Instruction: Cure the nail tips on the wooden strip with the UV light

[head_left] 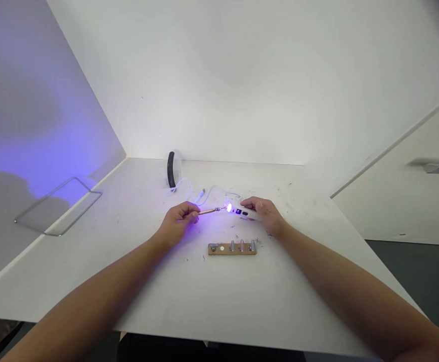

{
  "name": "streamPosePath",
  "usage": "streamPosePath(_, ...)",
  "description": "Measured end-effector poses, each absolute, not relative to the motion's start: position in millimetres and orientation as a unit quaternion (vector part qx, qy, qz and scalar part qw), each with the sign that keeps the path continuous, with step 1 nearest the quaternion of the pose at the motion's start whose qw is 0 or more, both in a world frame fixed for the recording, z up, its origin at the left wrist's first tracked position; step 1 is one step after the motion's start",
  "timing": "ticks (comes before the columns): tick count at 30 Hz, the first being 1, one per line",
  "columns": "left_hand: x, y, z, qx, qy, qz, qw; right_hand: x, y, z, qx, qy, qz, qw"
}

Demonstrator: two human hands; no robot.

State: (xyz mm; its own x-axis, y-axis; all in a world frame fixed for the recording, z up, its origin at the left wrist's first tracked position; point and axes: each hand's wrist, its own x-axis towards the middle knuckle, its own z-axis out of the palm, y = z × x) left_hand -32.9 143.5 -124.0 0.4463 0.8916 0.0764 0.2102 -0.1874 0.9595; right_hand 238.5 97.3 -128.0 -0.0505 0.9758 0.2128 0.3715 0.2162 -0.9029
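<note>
My left hand [182, 218] is closed around a thin copper-coloured rod [206, 211], which points to the right. At its far end sits a small metal tip [221, 208], up against a bright violet glow that washes out the detail there. My right hand [264, 213] grips a white handheld UV lamp [250, 214] with a small display and a dark button; its lit head faces the rod's tip. Just below the hands lies a brown strip [231, 250] bearing several small nail-tip-like pieces [242, 246], grey and pinkish, and one white round spot.
Behind my left hand, a white cable [191, 188] with a plug lies loosely on the white table [147, 281]. A curved black-edged clear object [171, 171] stands near the back wall. To the left is a bent metal wire frame [59, 235]. Dark specks dot the tabletop.
</note>
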Motion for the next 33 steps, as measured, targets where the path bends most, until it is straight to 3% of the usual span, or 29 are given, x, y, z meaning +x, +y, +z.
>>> streamPosePath(33, -35.3, 146.0, -131.2, 0.691, 0.403, 0.348, 0.489, 241.9, 98.9, -133.8, -0.52, -0.645, 0.341, 0.443)
